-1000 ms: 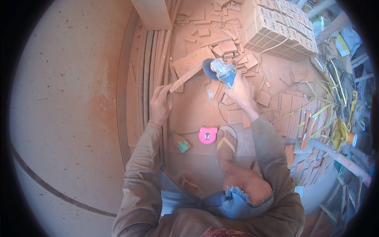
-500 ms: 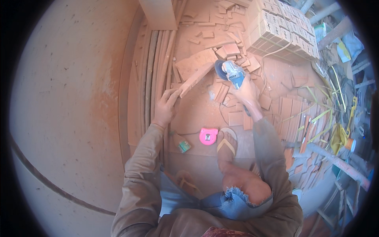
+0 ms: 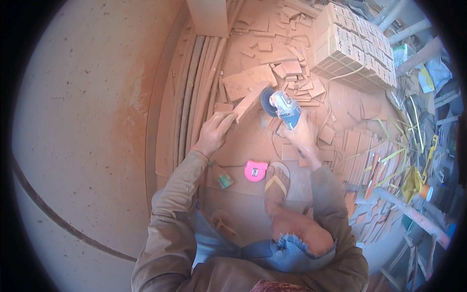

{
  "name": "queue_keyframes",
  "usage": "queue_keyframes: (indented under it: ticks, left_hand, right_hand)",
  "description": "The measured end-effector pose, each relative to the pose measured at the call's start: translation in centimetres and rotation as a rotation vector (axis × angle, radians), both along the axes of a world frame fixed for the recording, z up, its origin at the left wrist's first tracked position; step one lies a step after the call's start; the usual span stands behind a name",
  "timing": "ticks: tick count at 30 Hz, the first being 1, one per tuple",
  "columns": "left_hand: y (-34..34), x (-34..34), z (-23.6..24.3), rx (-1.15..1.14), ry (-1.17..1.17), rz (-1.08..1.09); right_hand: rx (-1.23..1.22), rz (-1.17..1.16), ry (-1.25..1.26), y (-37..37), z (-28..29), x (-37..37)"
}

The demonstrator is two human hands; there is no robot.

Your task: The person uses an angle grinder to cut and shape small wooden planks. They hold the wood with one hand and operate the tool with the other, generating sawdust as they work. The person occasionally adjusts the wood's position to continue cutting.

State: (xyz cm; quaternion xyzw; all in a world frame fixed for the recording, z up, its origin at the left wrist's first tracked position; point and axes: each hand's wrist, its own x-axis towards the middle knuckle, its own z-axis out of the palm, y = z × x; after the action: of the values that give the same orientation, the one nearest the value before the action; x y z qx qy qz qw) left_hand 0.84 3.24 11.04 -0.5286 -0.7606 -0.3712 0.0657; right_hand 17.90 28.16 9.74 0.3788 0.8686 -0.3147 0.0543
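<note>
My left hand (image 3: pixel 214 131) grips the near end of a long, narrow terracotta strip (image 3: pixel 246 100), which slants up and away to the right. My right hand (image 3: pixel 298 136) holds a blue-and-silver angle grinder (image 3: pixel 285 108), its dark disc (image 3: pixel 267 101) at the far part of the strip; whether they touch is unclear. Near my sandalled right foot lie a pink tape measure (image 3: pixel 255 171) and a small green packet (image 3: pixel 224 180).
Broken tile pieces (image 3: pixel 291 68) litter the dusty floor (image 3: pixel 238 146). A strapped stack of hollow blocks (image 3: pixel 352 53) stands back right, long lengths of material (image 3: pixel 194 97) run along the left wall (image 3: pixel 82 117), and poles (image 3: pixel 413 216), yellow straps and clutter fill the right.
Both hands, the strip and the grinder have shifted to the right and somewhat lower in the picture. The surrounding scene has also shifted slightly, with the view.
</note>
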Motion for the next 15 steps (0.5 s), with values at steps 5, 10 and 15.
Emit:
queue_keyframes:
  ticks: [5, 10, 15]
  left_hand:
    - [0.2, -0.4, -0.7, 0.05, -0.061, 0.084]
    - [0.3, -0.5, -0.9, 0.061, -0.104, 0.119]
    - [0.2, -0.8, -0.3, 0.054, -0.124, 0.142]
  right_hand:
    - [0.042, 0.027, 0.079, -0.6, -0.9, -0.1]
    - [0.086, 0.093, 0.101, -0.8, -1.1, -0.6]
    - [0.123, 0.067, 0.062, -0.1, -2.1, -0.7]
